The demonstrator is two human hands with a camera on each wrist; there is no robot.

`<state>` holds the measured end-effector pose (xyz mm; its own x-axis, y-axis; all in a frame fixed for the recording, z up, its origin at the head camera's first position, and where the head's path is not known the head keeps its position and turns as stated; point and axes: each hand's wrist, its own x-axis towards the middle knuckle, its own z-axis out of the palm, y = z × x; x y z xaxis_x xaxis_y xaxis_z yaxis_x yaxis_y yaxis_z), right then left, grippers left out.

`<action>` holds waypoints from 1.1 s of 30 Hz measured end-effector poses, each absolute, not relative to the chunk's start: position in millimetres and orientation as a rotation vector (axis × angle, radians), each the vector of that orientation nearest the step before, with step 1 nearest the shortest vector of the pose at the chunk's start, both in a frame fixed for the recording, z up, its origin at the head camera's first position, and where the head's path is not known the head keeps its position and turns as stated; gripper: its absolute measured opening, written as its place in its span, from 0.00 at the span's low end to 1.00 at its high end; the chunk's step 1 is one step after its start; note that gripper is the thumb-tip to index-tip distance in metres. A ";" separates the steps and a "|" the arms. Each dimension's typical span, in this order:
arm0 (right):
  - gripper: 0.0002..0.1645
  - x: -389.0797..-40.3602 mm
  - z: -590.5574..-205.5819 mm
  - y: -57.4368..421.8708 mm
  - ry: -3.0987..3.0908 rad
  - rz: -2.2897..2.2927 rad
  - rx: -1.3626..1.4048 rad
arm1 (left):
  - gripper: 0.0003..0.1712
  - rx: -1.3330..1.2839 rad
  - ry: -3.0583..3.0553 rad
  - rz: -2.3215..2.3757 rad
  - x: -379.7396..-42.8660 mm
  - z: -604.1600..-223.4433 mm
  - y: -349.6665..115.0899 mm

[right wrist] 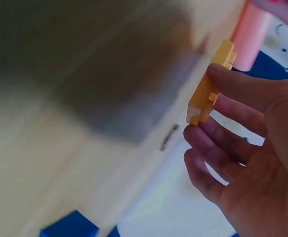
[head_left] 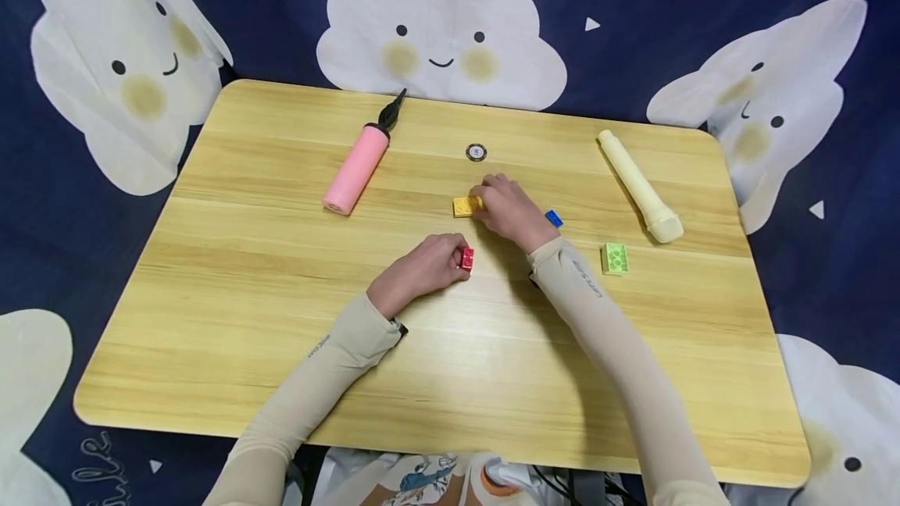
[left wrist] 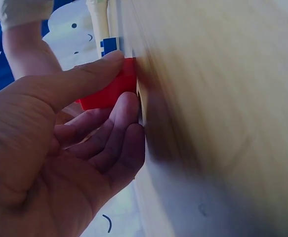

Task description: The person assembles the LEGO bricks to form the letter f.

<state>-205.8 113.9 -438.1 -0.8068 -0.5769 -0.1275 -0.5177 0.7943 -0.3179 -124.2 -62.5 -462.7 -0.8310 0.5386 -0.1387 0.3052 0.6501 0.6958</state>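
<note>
Near the middle of the table my left hand (head_left: 430,264) grips a small red toy brick (head_left: 467,259). The left wrist view shows the thumb on one side of the red brick (left wrist: 109,91) and curled fingers on the other, low against the wood. Farther forward, my right hand (head_left: 512,209) pinches a flat yellow-orange toy brick (head_left: 462,207) at its right end. Seen from the right wrist, the thumb presses this yellow brick (right wrist: 203,101) with fingertips at its lower end. A blue brick (head_left: 554,218) lies just right of the right wrist.
A light green brick (head_left: 615,259) stands on the right side, below a pale yellow, club-shaped tube (head_left: 638,184). Toward the back left lies a pink hand pump (head_left: 357,169) with a black nozzle. A round black-and-white chip (head_left: 476,152) lies beyond the right hand on the wooden table (head_left: 232,279).
</note>
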 end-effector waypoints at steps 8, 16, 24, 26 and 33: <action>0.16 -172.5 -410.0 120.0 2.823 -0.502 -1.024 | 0.19 0.583 2.480 1.058 -124.5 -465.0 -65.4; 0.12 -152.1 -393.9 122.5 2.843 -0.513 -1.027 | 0.18 0.586 2.459 1.110 -131.9 -468.9 -67.4; 0.16 -138.5 -391.9 127.7 2.767 -0.528 -0.973 | 0.27 0.606 2.467 1.086 -132.1 -467.2 -65.8; 0.17 -136.5 -394.2 128.3 2.740 -0.545 -0.962 | 0.27 0.606 2.471 1.067 -132.3 -466.7 -65.4; 0.18 -131.5 -401.9 129.3 2.717 -0.560 -0.958 | 0.26 0.567 2.496 0.999 -133.8 -464.3 -65.9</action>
